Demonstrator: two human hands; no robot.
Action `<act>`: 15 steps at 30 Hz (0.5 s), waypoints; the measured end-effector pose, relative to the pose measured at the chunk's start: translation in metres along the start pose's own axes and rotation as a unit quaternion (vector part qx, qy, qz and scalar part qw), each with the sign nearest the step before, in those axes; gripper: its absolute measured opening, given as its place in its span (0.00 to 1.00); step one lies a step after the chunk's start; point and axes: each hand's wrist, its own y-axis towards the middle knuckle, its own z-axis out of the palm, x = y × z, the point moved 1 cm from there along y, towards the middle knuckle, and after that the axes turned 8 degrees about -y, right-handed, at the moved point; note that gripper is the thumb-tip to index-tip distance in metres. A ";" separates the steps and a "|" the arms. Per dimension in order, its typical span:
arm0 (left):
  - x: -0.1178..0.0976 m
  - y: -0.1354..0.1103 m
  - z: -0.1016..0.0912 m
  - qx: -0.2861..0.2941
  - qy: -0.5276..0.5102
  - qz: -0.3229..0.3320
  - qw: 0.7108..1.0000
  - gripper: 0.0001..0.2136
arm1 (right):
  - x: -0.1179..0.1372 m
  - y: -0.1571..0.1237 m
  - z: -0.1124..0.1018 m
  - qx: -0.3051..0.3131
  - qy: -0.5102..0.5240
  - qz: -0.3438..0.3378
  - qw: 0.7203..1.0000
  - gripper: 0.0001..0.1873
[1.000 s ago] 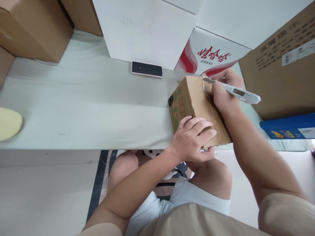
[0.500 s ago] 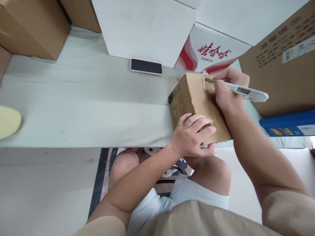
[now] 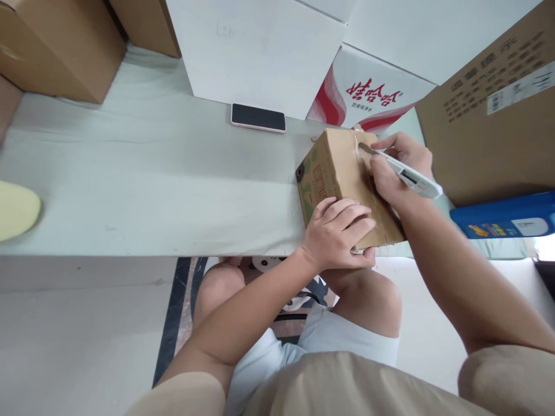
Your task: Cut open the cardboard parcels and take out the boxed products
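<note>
White knife just swung toward you — right hand gripping it, left hand clasping the box. Blade still at the tape.

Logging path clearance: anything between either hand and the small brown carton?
Nothing visible blocks the left hand: it lies directly on the small brown carton, at its near end. The right hand holds a white knife, its blade reaching over the far end; nothing else visible stands between.

The small box is matt cardboard, its tape glossy, the cutter handle smooth plastic.
</note>
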 end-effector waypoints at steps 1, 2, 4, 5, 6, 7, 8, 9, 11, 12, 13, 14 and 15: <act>0.000 0.000 0.000 0.001 0.000 -0.002 1.000 0.18 | 0.000 -0.001 -0.001 0.001 -0.002 0.006 1.000 0.05; -0.001 0.000 0.000 0.001 0.000 -0.004 1.000 0.18 | 0.000 -0.003 -0.001 0.000 -0.003 0.011 1.000 0.05; -0.002 0.001 0.000 -0.003 -0.001 -0.002 1.000 0.18 | 0.000 -0.006 -0.002 -0.003 -0.005 0.015 1.000 0.06; -0.003 0.002 0.000 -0.011 -0.001 0.000 1.000 0.18 | -0.001 -0.008 -0.003 -0.005 -0.007 0.014 1.000 0.07; -0.003 0.002 -0.001 -0.024 -0.001 0.004 1.000 0.17 | -0.001 -0.009 -0.003 -0.007 -0.009 0.012 1.000 0.08; -0.004 0.002 -0.001 -0.035 -0.002 0.008 0.999 0.17 | -0.002 -0.011 -0.004 -0.009 -0.011 0.009 1.000 0.08; -0.004 0.002 -0.001 -0.042 -0.001 0.011 0.999 0.17 | -0.002 -0.014 -0.004 -0.010 -0.012 0.008 1.000 0.09; -0.005 0.002 -0.001 -0.040 0.000 0.011 0.999 0.17 | -0.002 -0.016 -0.005 -0.010 -0.011 0.008 1.000 0.09; -0.005 0.001 0.000 -0.013 0.004 0.003 1.000 0.18 | -0.002 -0.021 -0.007 -0.013 -0.007 0.015 1.000 0.10; -0.005 0.001 0.000 0.002 0.005 -0.001 1.000 0.19 | -0.002 -0.023 -0.008 -0.012 -0.004 0.025 1.000 0.10; -0.004 0.000 0.001 0.011 0.006 -0.005 1.000 0.19 | -0.002 -0.026 -0.009 -0.008 -0.004 0.036 0.999 0.10; -0.004 0.000 0.001 0.017 0.006 -0.008 1.000 0.19 | -0.001 -0.029 -0.011 -0.004 -0.008 0.046 0.999 0.09; -0.004 0.000 0.002 0.018 0.006 -0.011 1.000 0.19 | -0.001 -0.031 -0.012 0.001 -0.016 0.051 0.999 0.09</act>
